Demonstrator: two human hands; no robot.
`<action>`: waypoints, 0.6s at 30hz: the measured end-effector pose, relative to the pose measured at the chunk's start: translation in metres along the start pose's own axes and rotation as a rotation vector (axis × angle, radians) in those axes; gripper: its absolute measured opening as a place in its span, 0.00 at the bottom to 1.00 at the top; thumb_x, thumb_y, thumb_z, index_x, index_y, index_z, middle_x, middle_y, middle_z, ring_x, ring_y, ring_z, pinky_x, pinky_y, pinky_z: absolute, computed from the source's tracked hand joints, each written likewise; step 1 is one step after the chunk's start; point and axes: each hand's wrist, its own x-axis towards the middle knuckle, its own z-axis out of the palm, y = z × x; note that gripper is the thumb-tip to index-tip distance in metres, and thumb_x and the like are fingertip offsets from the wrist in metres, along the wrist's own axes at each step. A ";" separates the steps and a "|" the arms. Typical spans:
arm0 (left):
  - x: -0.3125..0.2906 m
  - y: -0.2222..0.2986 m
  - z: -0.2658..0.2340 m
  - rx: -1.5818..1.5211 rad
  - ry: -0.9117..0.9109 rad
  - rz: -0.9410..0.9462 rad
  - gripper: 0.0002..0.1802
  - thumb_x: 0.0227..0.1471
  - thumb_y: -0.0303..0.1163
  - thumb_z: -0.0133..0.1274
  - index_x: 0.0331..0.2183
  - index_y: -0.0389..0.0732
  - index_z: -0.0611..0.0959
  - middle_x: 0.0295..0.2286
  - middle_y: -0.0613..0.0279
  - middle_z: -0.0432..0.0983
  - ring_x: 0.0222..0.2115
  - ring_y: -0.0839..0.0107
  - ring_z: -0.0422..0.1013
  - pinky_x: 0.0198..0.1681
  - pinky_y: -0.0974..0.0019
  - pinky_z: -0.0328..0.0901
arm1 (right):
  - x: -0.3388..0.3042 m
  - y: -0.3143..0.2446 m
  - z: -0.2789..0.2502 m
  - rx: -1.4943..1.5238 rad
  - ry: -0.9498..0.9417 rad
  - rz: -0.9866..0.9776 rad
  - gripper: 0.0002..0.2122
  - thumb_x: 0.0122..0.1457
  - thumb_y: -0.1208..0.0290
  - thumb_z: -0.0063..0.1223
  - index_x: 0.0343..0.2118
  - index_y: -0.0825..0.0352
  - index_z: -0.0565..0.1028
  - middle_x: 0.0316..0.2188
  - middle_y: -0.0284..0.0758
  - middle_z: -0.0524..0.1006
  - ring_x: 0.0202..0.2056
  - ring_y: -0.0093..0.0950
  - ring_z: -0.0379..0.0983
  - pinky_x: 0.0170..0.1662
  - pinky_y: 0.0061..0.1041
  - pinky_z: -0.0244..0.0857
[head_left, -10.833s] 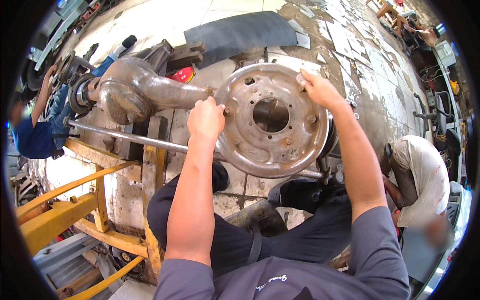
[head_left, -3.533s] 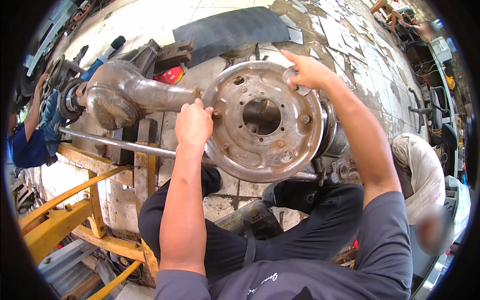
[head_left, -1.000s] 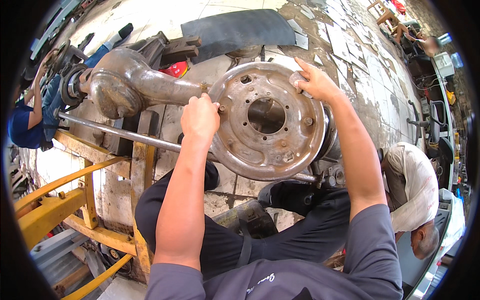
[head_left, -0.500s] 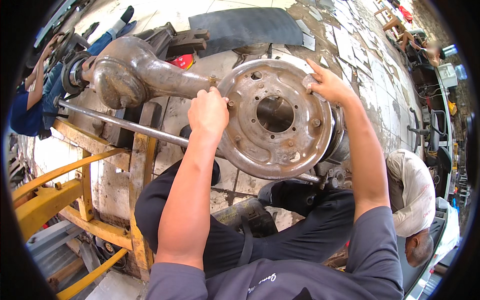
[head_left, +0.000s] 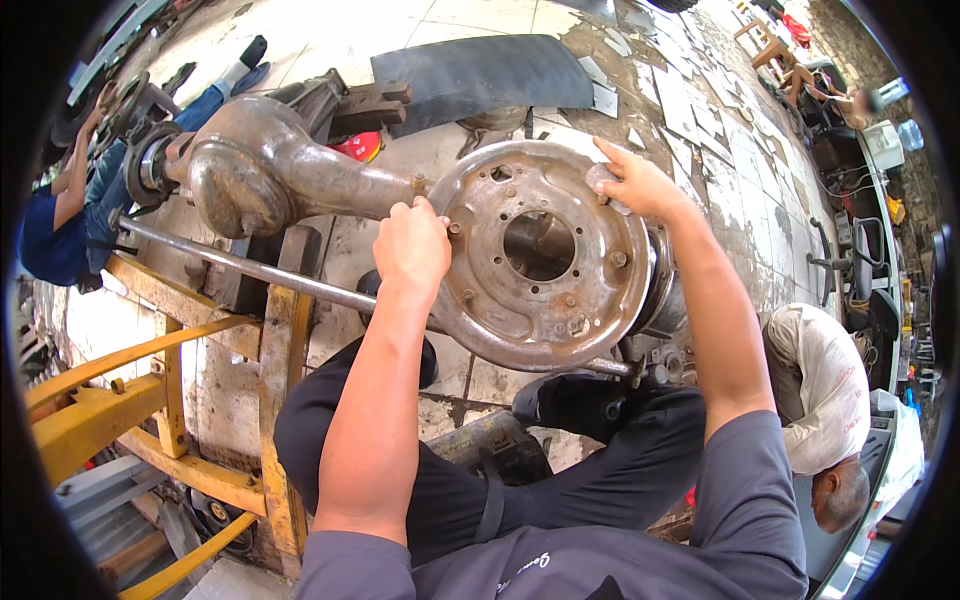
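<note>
A round, rusty steel brake backing plate [head_left: 478,295] stands in front of me at the end of an axle housing [head_left: 345,180]. It has a large centre hole ringed by bolt holes. My left hand [head_left: 412,245] is closed in a fist at its left rim, with the fingertips out of sight. My right hand [head_left: 640,182] lies at the upper right rim, index finger stretched out along the edge. Under its thumb and other fingers is a small grey pad [head_left: 602,177], pressed against the plate; its exact kind is unclear.
A long metal rod [head_left: 250,262] runs below the housing. To the left stands a yellow metal frame [head_left: 280,400]. A black curved sheet [head_left: 480,80] lies on the tiled floor beyond. One person [head_left: 815,390] bends at my right; another in blue [head_left: 60,225] works far left.
The whole scene sits slightly lower and further left in the picture, as my view has shifted. Both hands keep nearly the same places on the plate.
</note>
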 end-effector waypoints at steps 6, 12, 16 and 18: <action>-0.001 -0.001 0.002 0.013 -0.012 -0.017 0.20 0.61 0.42 0.55 0.45 0.35 0.81 0.43 0.46 0.77 0.45 0.48 0.75 0.47 0.50 0.71 | 0.001 -0.015 0.000 -0.062 0.036 -0.006 0.39 0.55 0.72 0.60 0.71 0.58 0.55 0.63 0.47 0.68 0.61 0.39 0.70 0.64 0.33 0.61; -0.001 0.003 0.001 0.019 -0.002 -0.004 0.20 0.61 0.42 0.55 0.44 0.35 0.81 0.42 0.47 0.77 0.45 0.48 0.75 0.47 0.50 0.71 | 0.005 0.007 -0.011 -0.033 -0.066 0.010 0.41 0.54 0.72 0.61 0.71 0.56 0.55 0.60 0.49 0.72 0.60 0.38 0.70 0.62 0.32 0.63; -0.003 -0.001 0.000 0.021 0.008 -0.019 0.19 0.60 0.42 0.55 0.44 0.35 0.81 0.42 0.47 0.77 0.45 0.48 0.76 0.47 0.50 0.71 | -0.002 -0.034 -0.001 -0.177 0.045 0.031 0.41 0.53 0.73 0.61 0.71 0.57 0.55 0.56 0.49 0.75 0.58 0.37 0.73 0.61 0.31 0.64; 0.000 -0.002 -0.001 0.018 0.016 -0.007 0.19 0.60 0.42 0.55 0.44 0.35 0.81 0.42 0.47 0.77 0.45 0.48 0.76 0.47 0.51 0.72 | -0.002 -0.027 0.001 -0.190 0.070 0.022 0.42 0.52 0.73 0.61 0.71 0.58 0.54 0.54 0.49 0.76 0.56 0.36 0.74 0.60 0.31 0.64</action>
